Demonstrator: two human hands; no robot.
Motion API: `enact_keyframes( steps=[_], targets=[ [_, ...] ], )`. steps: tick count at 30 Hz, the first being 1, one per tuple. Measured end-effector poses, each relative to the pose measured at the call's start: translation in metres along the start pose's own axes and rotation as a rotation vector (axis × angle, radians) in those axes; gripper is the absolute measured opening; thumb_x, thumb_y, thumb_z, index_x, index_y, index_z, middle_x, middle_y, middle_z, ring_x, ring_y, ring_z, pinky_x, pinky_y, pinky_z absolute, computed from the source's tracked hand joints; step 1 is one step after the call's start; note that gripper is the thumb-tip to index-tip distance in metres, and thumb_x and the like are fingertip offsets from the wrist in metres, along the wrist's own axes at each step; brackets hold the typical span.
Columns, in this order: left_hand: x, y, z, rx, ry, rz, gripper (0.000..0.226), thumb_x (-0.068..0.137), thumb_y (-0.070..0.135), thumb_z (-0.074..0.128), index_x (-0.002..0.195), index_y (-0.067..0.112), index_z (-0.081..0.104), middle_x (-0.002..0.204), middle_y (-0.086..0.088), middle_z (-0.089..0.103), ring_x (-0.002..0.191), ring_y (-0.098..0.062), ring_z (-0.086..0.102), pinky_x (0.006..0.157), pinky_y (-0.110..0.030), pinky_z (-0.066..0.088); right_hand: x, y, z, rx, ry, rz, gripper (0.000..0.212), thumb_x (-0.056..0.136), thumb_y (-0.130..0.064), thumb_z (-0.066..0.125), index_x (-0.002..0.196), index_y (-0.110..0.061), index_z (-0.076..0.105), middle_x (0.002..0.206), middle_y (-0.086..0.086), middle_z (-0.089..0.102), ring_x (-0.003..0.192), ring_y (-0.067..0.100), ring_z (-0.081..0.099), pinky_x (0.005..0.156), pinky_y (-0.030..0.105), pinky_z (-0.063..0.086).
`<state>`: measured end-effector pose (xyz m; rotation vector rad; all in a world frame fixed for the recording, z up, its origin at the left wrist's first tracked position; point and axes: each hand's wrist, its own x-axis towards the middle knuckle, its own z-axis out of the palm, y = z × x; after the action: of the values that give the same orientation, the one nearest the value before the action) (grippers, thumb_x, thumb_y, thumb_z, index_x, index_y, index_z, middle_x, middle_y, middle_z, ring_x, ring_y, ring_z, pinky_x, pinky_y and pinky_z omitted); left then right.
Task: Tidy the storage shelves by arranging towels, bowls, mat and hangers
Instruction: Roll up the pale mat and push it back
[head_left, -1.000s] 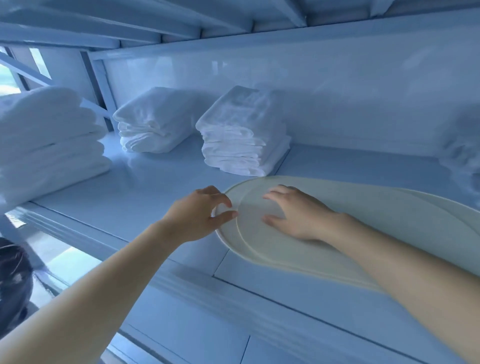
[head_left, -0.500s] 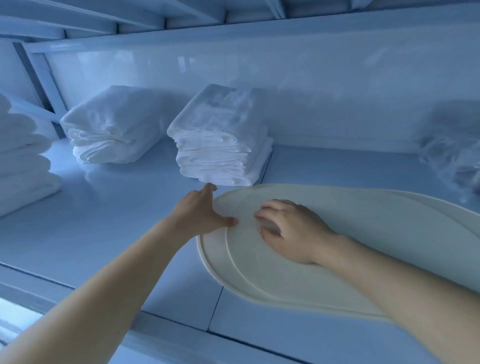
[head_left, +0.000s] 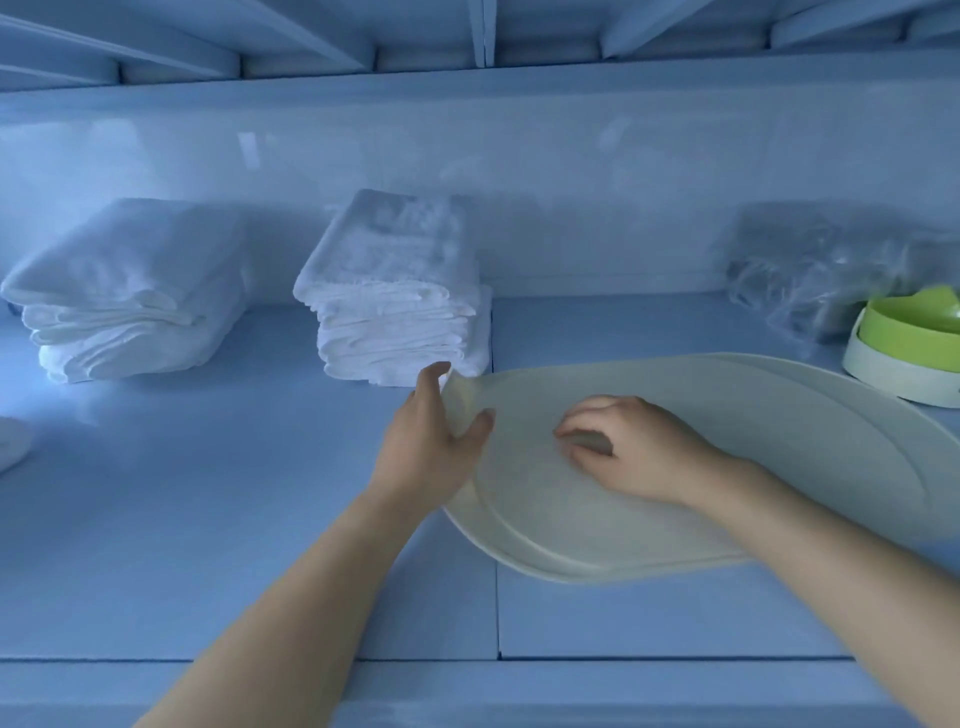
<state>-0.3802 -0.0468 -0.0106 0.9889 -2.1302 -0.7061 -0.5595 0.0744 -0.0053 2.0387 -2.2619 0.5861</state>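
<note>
Shelf (head_left: 208, 519) is passable front-left; left towel stack (head_left: 130, 301) and centre towel stack (head_left: 395, 312) obstruct the rear, mat (head_left: 753, 415) and bowls (head_left: 904, 358) the right.

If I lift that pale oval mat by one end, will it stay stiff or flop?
Probably floppy: the mat curls up at its left edge where the left hand pinches it, the rest lying flat. Likely light, since it looks thin. It may slide on the smooth shelf; the right hand rests on it.

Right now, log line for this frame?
left hand: pinches raised end, pale oval flexible mat | right hand: rests on mat | mat: on blue shelf
</note>
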Motion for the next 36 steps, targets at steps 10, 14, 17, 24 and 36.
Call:
enact_keyframes(
  steps=[10,14,17,24,36],
  targets=[
    [-0.008,0.011,-0.003,-0.426,-0.215,0.055,0.035,0.088,0.047,0.042,0.107,0.027,0.063,0.102,0.009,0.066,0.087,-0.004,0.064,0.081,-0.031,0.052,-0.008,-0.050,-0.002,0.134,0.193,0.108,0.040,0.087,-0.049,0.043,0.070,-0.019,0.062,0.073,-0.002,0.062,0.075,0.019,0.057,0.071,0.038,0.049],
    [-0.011,0.011,-0.003,-0.416,-0.260,0.086,0.040,0.080,0.043,0.041,0.108,0.027,0.066,0.101,0.012,0.065,0.098,-0.009,0.061,0.092,-0.039,0.049,-0.006,-0.054,-0.003,0.183,0.332,0.224,0.049,0.089,-0.040,0.049,0.048,-0.020,0.031,0.043,-0.002,0.032,0.051,0.019,0.035,0.050,0.031,0.030],
    [-0.008,0.007,-0.001,-0.401,-0.275,0.095,0.031,0.083,0.030,0.047,0.109,0.029,0.066,0.106,0.007,0.065,0.099,-0.010,0.060,0.093,-0.035,0.048,-0.004,-0.057,-0.005,0.225,0.337,0.299,0.049,0.088,-0.038,0.046,0.049,-0.017,0.026,0.043,-0.001,0.024,0.048,0.017,0.025,0.049,0.029,0.022],
    [-0.006,0.006,0.007,-0.247,-0.267,0.262,0.044,0.079,0.004,0.054,0.112,0.032,0.060,0.113,0.019,0.056,0.096,0.009,0.054,0.072,-0.005,0.046,0.006,-0.056,-0.015,0.200,0.289,0.321,0.036,0.077,-0.040,0.058,0.066,-0.007,0.062,0.062,0.011,0.062,0.051,0.021,0.045,0.050,0.029,0.038],
    [0.001,0.075,0.058,0.202,-0.304,0.439,0.036,0.095,0.032,0.045,0.130,0.026,0.051,0.142,0.004,0.038,0.130,-0.016,0.036,0.105,-0.033,0.034,-0.029,0.047,-0.058,0.057,0.288,0.404,0.021,0.077,-0.030,0.057,0.077,-0.011,0.067,0.073,0.005,0.069,0.072,0.025,0.064,0.065,0.033,0.054]
  ],
)
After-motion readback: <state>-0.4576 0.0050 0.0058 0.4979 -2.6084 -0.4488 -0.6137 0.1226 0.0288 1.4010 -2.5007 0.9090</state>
